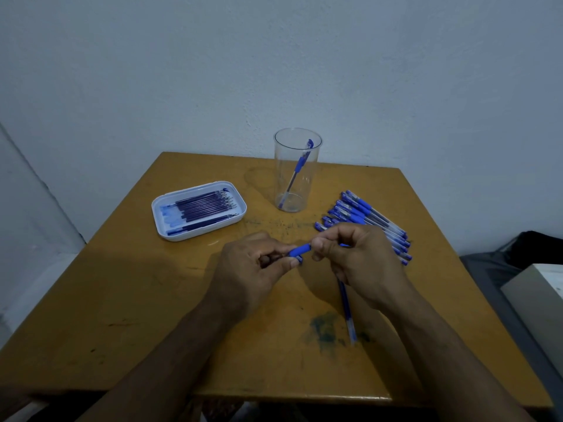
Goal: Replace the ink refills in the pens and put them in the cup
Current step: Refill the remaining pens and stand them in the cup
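You are in the middle of taking 1 pen apart. Your left hand [259,263] has its fingers curled round the blue grip piece [300,250] of the pen and pinches it tight. Your right hand [353,254] is curled too, with its fingertips right at the other end of that blue piece, so both hands are clamped on the same pen. A long thin blue part [347,309] sticks down out of your right hand toward you, over the wooden table [152,300]; it looks like a refill or the pen tube, but I cannot tell which. I think this is the twist-open or twist-shut step, and I cannot tell which way it goes. Next you will likely need a small, careful turn and a straight pull or push, so the thin part does not bend. New refills [201,208] lie side by side in the white tray [158,217] on your left. The clear cup [297,172] stands at the back of the table with 1 pen [300,166] leaning inside it, so most of the job is left. A row of blue pens [365,217] waits on the right, just behind your right hand. There may be tiny writing on the pens, but it is too small to read, and I see no brand name anywhere.
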